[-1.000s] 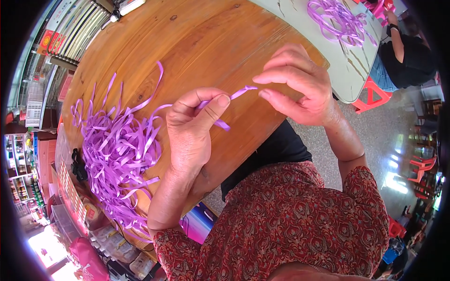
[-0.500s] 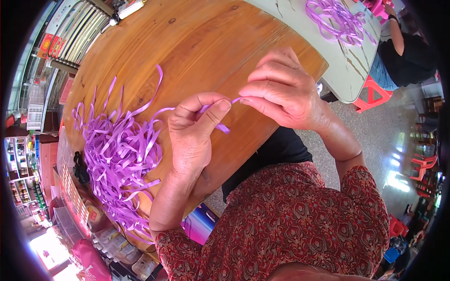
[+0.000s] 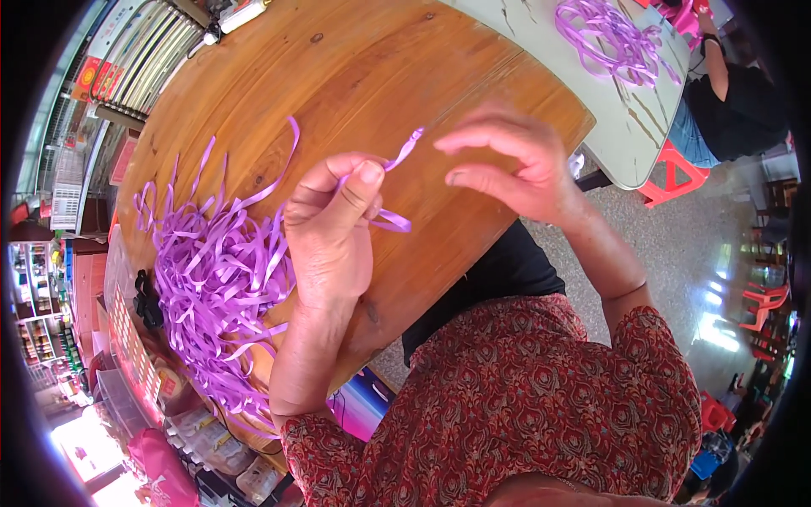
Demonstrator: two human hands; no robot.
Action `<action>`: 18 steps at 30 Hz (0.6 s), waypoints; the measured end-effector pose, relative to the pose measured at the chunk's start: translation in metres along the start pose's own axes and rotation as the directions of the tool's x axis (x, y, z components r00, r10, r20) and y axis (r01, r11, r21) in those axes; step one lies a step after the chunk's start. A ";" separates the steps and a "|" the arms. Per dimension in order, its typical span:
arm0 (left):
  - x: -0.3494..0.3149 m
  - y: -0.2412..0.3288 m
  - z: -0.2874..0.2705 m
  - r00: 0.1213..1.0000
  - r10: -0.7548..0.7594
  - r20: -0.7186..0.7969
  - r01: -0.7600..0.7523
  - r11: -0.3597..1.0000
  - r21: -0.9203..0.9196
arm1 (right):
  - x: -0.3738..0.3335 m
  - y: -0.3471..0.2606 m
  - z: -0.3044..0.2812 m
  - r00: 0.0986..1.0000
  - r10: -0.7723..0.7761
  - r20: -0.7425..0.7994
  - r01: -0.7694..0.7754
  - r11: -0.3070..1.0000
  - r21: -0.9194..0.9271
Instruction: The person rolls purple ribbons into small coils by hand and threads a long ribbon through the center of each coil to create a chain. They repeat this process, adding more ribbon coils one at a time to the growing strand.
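Observation:
Between thumb and fingers, my left hand (image 3: pixel 334 224) pinches a narrow purple ribbon (image 3: pixel 406 149). One end, which looks knotted or twisted at its tip, stands up past my thumb; another bit sticks out below my fingers. My right hand (image 3: pixel 515 160) is just right of that tip, thumb and fingers apart, with nothing between them; its upper fingers are blurred. To the left of my left hand lies a big tangled heap of purple ribbons (image 3: pixel 224 291) on the wooden table (image 3: pixel 380 76), some strands reaching toward the far side.
A pale marble-patterned table (image 3: pixel 621 165) adjoins at the far right, bearing a looser bundle of purple ribbon (image 3: pixel 604 38). Beside it sits another person (image 3: pixel 731 110) near a red stool (image 3: pixel 676 173). Crowded shelves (image 3: pixel 139 63) line the left. A black strap-like object (image 3: pixel 146 300) lies by the heap.
My right hand has let go of the ribbon end and opened. My left hand has shifted slightly left, still pinching the ribbon, whose tip now stands free.

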State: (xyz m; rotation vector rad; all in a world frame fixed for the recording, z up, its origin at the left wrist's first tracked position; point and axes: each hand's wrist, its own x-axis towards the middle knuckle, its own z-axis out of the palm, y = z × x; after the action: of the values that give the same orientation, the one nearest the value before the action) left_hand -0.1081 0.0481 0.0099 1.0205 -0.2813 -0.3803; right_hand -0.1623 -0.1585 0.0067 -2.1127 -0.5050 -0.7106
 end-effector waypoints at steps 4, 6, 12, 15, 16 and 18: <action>-0.004 0.001 0.003 1.000 -0.014 0.015 0.016 0.990 -0.140 | -0.002 0.000 0.031 0.991 0.052 0.125 -0.070 0.987 0.142; -0.008 0.006 0.004 0.999 -0.005 0.036 0.010 0.989 -0.147 | -0.004 0.001 0.052 0.986 0.013 0.165 -0.058 0.961 0.271; -0.007 0.036 0.003 0.984 0.127 0.125 -0.084 0.949 -0.303 | -0.001 -0.008 0.065 0.936 0.116 0.333 -0.266 0.853 0.449; 0.004 0.058 -0.008 0.967 0.213 0.143 -0.136 0.897 -0.420 | -0.003 -0.002 0.037 0.868 0.286 0.405 -0.470 0.733 0.491; 0.003 0.070 -0.012 0.957 0.265 0.120 -0.189 0.880 -0.435 | 0.000 -0.004 0.024 0.832 0.354 0.428 -0.544 0.674 0.500; 0.001 0.082 -0.018 0.951 0.282 0.128 -0.204 0.881 -0.428 | -0.006 0.004 0.006 0.851 0.367 0.375 -0.525 0.626 0.577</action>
State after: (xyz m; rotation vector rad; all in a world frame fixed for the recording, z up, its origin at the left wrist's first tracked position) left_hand -0.0853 0.1000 0.0723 0.5248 -0.4731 -0.2886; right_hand -0.1627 -0.1565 -0.0022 -1.5209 -0.2575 0.0330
